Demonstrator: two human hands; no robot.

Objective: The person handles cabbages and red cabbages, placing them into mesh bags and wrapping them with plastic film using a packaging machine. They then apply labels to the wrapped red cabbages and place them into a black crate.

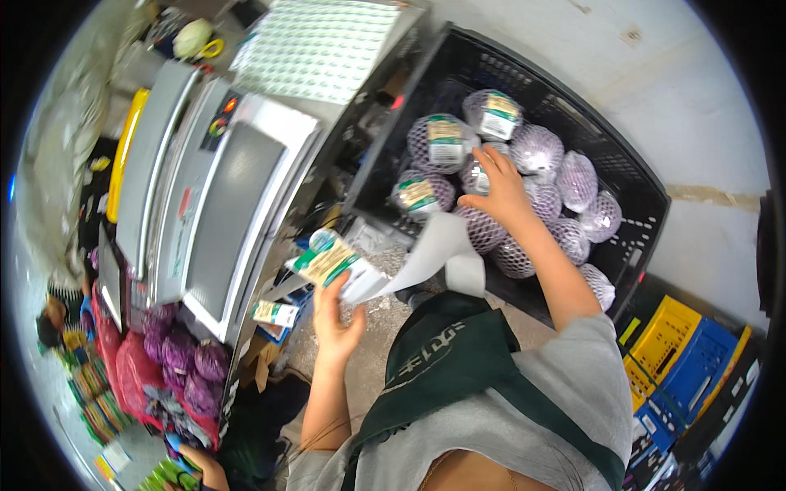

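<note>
My left hand (338, 325) grips a strip of printed green-and-cream labels (328, 261). The strip's white backing paper (433, 251) curls away to the right, towards the black crate (632, 190). Inside the crate lie several red cabbages (537, 150) in white foam nets and clear film. My right hand (503, 190) reaches over them with its fingers apart. Its fingertips are at a netted cabbage (476, 175) that bears a white label; whether they touch it is hard to tell. Labels also show on a cabbage (445, 144) at the crate's left and on some near it.
Left of me stands a film-wrapping machine (236, 202) beside a sheet of green-printed film (319, 46). Unwrapped red cabbages (184, 353) lie by red net sacks (135, 371). Yellow (660, 337) and blue crates (694, 374) are at right. Another person's gloved hand (178, 445) is at lower left.
</note>
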